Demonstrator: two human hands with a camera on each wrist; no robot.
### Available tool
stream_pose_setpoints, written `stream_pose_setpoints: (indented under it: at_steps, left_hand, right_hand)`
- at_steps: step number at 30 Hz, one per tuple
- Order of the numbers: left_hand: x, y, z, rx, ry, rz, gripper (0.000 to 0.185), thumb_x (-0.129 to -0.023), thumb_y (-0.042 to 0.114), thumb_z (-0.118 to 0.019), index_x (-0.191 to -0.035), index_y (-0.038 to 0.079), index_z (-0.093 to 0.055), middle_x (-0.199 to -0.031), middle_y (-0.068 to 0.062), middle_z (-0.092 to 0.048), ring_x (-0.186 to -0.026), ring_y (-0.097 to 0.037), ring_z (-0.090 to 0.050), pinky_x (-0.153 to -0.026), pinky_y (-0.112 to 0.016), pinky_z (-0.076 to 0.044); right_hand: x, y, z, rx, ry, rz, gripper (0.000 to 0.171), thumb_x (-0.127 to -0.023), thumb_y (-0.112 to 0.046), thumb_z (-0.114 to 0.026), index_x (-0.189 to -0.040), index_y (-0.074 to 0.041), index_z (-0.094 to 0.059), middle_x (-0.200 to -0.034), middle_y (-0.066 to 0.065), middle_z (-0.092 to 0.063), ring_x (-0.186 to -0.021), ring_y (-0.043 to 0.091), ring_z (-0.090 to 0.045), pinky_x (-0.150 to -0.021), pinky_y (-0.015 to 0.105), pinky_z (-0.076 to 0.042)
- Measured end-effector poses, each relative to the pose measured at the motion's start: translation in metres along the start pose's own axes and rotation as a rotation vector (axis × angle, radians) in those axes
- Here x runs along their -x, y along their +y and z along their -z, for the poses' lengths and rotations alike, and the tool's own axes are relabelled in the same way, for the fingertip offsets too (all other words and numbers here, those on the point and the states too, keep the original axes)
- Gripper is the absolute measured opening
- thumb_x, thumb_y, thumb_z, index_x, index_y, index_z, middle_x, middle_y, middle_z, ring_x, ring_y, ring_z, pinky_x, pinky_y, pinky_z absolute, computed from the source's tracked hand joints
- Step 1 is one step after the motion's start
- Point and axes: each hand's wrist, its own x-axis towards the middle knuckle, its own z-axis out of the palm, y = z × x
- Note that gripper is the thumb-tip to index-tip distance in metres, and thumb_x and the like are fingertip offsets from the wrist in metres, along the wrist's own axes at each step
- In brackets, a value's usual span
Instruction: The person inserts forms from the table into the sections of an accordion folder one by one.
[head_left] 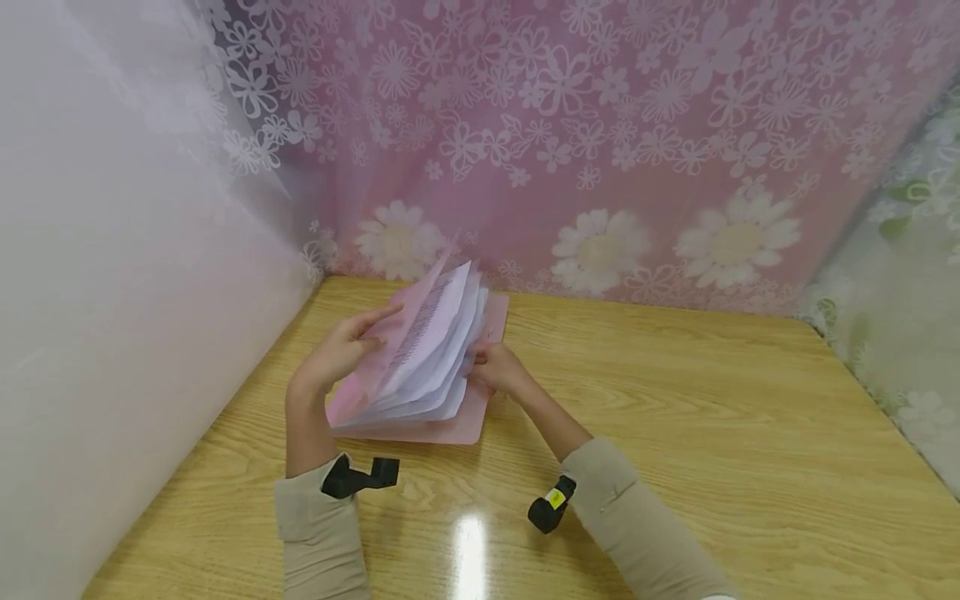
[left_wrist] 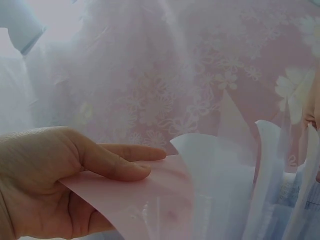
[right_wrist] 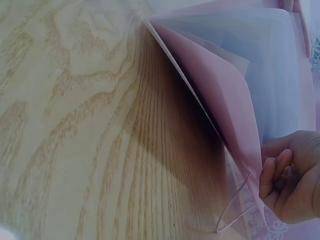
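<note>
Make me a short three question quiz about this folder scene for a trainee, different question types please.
1. True or false: the folder lies on the table with its pages fanned open.
2. Which hand holds the pink front cover? A) left hand B) right hand C) neither
3. Fill in: the curtain behind the table is pink with white ____.

Key
1. True.
2. A; its thumb lies on the cover in the left wrist view.
3. Flowers.
</note>
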Motion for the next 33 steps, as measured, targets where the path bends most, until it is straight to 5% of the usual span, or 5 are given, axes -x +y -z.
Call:
stream_pose_setpoints:
  at_steps: [5,9,17,29,33]
  left_hand:
    - [0.001,-0.002,-0.001,0.012,-0.003,-0.003,0.050,-0.090,-0.004,-0.045,-0.139,0.005,-0.041,-0.143,-0.017,-0.031,-0.132,-0.026,-0.021,-0.100,-0.046,-0.025]
    - [0.001,-0.002,-0.001,0.030,0.009,0.006,0.050,-0.090,-0.004,-0.045,-0.139,0.005,-0.041,-0.143,-0.016,-0.032,-0.132,-0.026,-0.022,-0.100,-0.047,-0.026]
    - [0.001,-0.001,-0.003,0.043,0.006,0.012,0.050,-0.090,-0.004,-0.045,-0.139,0.004,-0.041,-0.142,-0.016,-0.033,-0.132,-0.027,-0.021,-0.101,-0.047,-0.024]
    - [0.000,0.000,-0.001,0.061,-0.002,0.009,0.050,-0.091,-0.003,-0.044,-0.140,0.006,-0.040,-0.144,-0.011,-0.032,-0.132,-0.022,-0.020,-0.100,-0.045,-0.025]
    - [-0.001,-0.001,0.001,0.054,-0.006,0.018,0.050,-0.091,-0.003,-0.044,-0.140,0.006,-0.039,-0.144,-0.012,-0.031,-0.133,-0.024,-0.019,-0.100,-0.046,-0.025]
  right_hand:
    - [-0.008,0.019,-0.003,0.004,-0.012,0.021,0.028,-0.077,-0.009,-0.069,-0.103,0.001,-0.068,-0.099,0.014,-0.067,-0.092,0.024,-0.062,-0.071,0.030,-0.049]
    - [-0.008,0.023,0.000,-0.030,-0.012,0.002,0.034,-0.078,-0.013,-0.069,-0.109,-0.001,-0.067,-0.101,0.013,-0.066,-0.091,0.021,-0.062,-0.069,0.029,-0.049]
    - [0.011,0.008,0.007,-0.149,0.023,-0.118,0.035,-0.082,0.001,-0.059,-0.117,0.004,-0.060,-0.108,0.020,-0.062,-0.041,0.009,-0.042,-0.044,0.025,-0.043]
    - [0.029,0.013,0.023,-0.290,0.174,-0.142,0.030,-0.084,0.002,-0.060,-0.114,0.005,-0.061,-0.096,0.016,-0.061,-0.053,0.015,-0.056,-0.050,0.027,-0.049]
    - [0.039,0.015,0.022,-0.378,0.102,-0.205,0.040,-0.088,-0.002,-0.055,-0.126,0.007,-0.048,-0.097,0.017,-0.055,-0.066,0.023,-0.061,-0.054,0.029,-0.051]
